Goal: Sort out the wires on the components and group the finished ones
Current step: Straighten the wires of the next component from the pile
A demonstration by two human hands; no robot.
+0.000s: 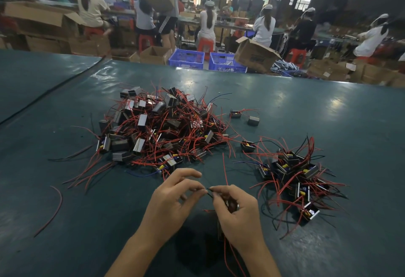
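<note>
Near the table's [65, 244] front edge, the left hand [173, 198] and right hand [237, 213] met fingertip to fingertip, both pinching one thin wire [209, 191].

You are on a factory assembly floor. Your green surface [306, 112] carries heaps of wired parts [162, 127]; behind it, capped workers [264, 27] sit on red stools [205, 45] with their backs to you, among open and stacked cartons [255, 57] and blue crates [186, 58].
</note>
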